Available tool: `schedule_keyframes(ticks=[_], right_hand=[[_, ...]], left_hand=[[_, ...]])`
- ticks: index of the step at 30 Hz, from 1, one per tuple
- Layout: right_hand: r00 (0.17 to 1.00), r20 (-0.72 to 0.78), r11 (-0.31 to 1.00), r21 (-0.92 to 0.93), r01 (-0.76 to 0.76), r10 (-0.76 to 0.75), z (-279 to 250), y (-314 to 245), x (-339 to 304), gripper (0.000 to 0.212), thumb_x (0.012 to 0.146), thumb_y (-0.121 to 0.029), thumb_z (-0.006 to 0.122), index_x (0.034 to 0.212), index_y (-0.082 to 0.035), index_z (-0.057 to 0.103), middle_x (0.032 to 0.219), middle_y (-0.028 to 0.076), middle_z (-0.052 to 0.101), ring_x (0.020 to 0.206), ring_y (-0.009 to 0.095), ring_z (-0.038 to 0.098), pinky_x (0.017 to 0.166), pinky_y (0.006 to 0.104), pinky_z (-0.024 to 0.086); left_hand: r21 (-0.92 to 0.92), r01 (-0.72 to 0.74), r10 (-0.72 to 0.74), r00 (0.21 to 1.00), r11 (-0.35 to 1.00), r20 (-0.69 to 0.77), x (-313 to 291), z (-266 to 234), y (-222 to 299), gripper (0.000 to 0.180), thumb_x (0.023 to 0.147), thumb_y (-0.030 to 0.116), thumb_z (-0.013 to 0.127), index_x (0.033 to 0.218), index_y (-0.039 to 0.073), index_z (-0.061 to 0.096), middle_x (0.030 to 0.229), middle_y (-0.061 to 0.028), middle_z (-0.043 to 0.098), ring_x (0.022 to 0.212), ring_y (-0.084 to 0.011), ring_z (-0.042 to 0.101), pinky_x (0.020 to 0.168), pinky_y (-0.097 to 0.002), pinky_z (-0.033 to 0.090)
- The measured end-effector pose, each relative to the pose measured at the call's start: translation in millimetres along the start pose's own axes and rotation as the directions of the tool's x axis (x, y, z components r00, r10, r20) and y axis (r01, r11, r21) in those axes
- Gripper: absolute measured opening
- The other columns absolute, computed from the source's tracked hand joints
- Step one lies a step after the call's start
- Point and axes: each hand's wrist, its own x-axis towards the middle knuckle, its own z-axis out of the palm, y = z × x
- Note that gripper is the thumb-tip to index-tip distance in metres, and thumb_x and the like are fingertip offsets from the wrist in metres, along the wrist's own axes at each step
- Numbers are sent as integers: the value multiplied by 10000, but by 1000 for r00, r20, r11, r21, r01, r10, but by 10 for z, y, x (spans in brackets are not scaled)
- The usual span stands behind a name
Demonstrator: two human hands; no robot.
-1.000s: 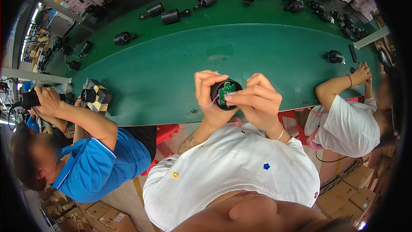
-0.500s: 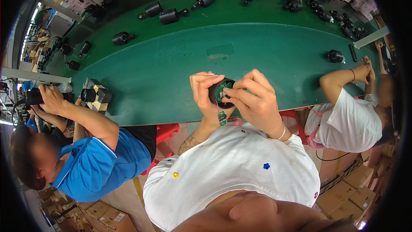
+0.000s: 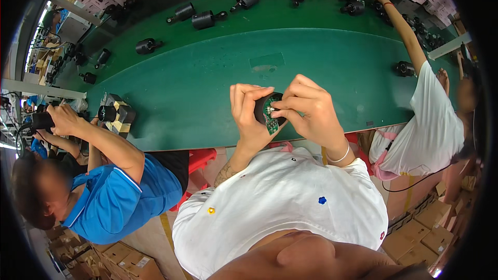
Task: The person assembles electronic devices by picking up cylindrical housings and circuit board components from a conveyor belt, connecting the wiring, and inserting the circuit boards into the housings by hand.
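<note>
My left hand [image 3: 249, 116] wraps around a black cylindrical housing [image 3: 260, 108], its open end facing up toward me. Inside that end sits a green circuit board [image 3: 268, 109] with small pale parts on it. A smaller green board piece [image 3: 272, 125] lies at the housing's lower rim, by my left thumb. My right hand [image 3: 311, 111] is closed, thumb and fingertips pinched together at the board's right side. What lies between those fingertips is too small and covered to name.
Along the far green bench lie several black cylindrical units [image 3: 203, 19], some with boards attached. On the left, a person in blue holds a black part beside a taped block [image 3: 123, 116]. At right, another person's arm [image 3: 404, 28] reaches across the bench. Red stools [image 3: 199, 162] stand below.
The small board piece that hung below the housing is now up against its rim. My right hand has shifted slightly over the board. The person at right has stretched an arm toward the far side.
</note>
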Motion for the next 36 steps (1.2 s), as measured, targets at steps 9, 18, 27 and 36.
schedule_keyframes(ticks=[9, 18, 27, 36], right_hand=[[948, -225, 948, -278, 158, -224, 304, 112, -155, 231, 642, 19, 761, 866, -12, 716, 768, 38, 599, 730, 168, 506, 644, 254, 447], [929, -177, 891, 388, -238, 325, 261, 83, -43, 336, 645, 6, 760, 977, -3, 706, 976, 75, 683, 906, 206, 618, 768, 256, 510], [919, 3, 740, 592, -320, 395, 284, 230, -175, 476, 672, 42, 731, 1145, 15, 682, 1160, 150, 682, 938, 179, 649, 816, 238, 525], [929, 40, 709, 635, -308, 368, 218, 266, -159, 526, 669, 92, 719, 1188, 41, 651, 1194, 187, 660, 1008, 206, 649, 919, 278, 518]], left_hand=[[50, 21, -20, 1000, 999, -18, 9, -25, -13, 460, 556, 65, 767, 988, 75, 611, 908, -61, 511, 827, -214, 496, 726, -331, 437], [-123, 44, -45, 999, 991, -6, -65, 16, -5, 502, 579, 40, 770, 1033, 84, 560, 974, -67, 496, 856, -200, 494, 767, -322, 445], [-229, 122, -137, 989, 966, -50, -134, 130, -28, 603, 581, -20, 768, 1083, 95, 454, 1001, -62, 464, 879, -188, 494, 788, -307, 450], [-232, 159, -171, 985, 960, -33, -172, 186, -26, 594, 588, -27, 766, 1072, 93, 442, 1008, -63, 456, 871, -184, 491, 781, -308, 454]])
